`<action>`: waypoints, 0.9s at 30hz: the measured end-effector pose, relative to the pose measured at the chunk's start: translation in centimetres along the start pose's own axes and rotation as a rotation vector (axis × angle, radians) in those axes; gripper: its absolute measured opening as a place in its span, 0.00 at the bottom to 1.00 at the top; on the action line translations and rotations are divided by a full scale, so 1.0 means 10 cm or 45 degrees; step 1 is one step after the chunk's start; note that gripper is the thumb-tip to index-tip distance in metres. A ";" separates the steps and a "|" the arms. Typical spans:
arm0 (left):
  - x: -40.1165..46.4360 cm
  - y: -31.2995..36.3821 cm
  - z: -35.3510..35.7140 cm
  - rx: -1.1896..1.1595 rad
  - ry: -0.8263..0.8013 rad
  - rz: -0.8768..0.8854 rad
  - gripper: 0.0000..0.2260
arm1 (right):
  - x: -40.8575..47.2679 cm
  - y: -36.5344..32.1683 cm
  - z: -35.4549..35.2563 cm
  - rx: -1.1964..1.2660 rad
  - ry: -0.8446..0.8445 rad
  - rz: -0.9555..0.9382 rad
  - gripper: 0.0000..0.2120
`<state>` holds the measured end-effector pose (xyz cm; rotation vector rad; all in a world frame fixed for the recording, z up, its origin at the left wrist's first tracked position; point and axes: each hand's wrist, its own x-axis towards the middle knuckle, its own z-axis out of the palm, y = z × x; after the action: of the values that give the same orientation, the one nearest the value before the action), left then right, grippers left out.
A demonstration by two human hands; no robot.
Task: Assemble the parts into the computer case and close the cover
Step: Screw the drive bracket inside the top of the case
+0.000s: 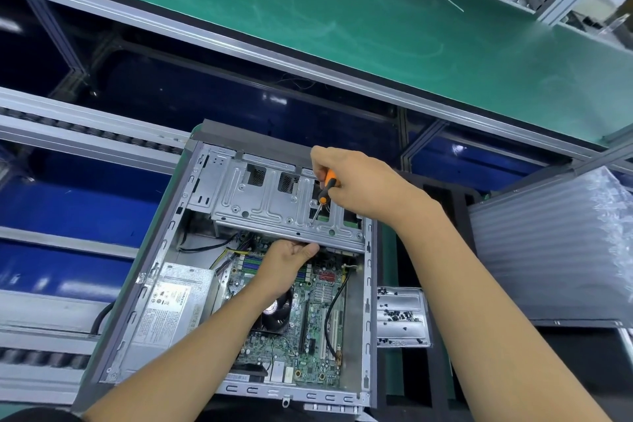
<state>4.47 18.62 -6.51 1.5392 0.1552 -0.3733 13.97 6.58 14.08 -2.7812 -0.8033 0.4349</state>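
Computer case (116, 329) on green-matted bench (387, 267), conveyor (342, 10) behind.

Bright, even light falls from overhead onto my work, and shadows are soft and short. The inside of the case (239, 284) is lit clearly, and the board (318, 312) is sharp enough to read its slots. White glare streaks the blue panels (85, 209) at left and the plastic wrap (565, 243) at right. The wide lens bends the green belt (342, 20) and its rails into slanted curves. The far corners look smeared and soft, most at the top right. My forearms stretch large toward the lower edge.
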 end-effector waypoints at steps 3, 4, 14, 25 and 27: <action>-0.01 0.00 -0.01 0.022 0.032 0.000 0.11 | 0.01 0.00 -0.01 -0.043 0.014 0.005 0.13; -0.01 0.00 0.00 0.021 0.029 0.008 0.11 | 0.01 0.00 -0.01 -0.055 0.015 0.002 0.13; -0.08 0.16 -0.01 -0.046 -0.007 -0.012 0.21 | 0.01 -0.01 -0.03 -0.039 -0.016 0.000 0.13; -0.11 0.23 0.00 -0.085 -0.037 -0.009 0.14 | 0.02 -0.04 -0.03 -0.060 -0.029 0.019 0.12; -0.11 0.23 0.01 -0.117 -0.041 -0.048 0.23 | 0.01 -0.03 -0.03 -0.064 -0.019 0.020 0.12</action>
<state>4.23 18.66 -3.94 1.4402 0.1738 -0.4150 14.03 6.90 14.43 -2.8355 -0.8065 0.4448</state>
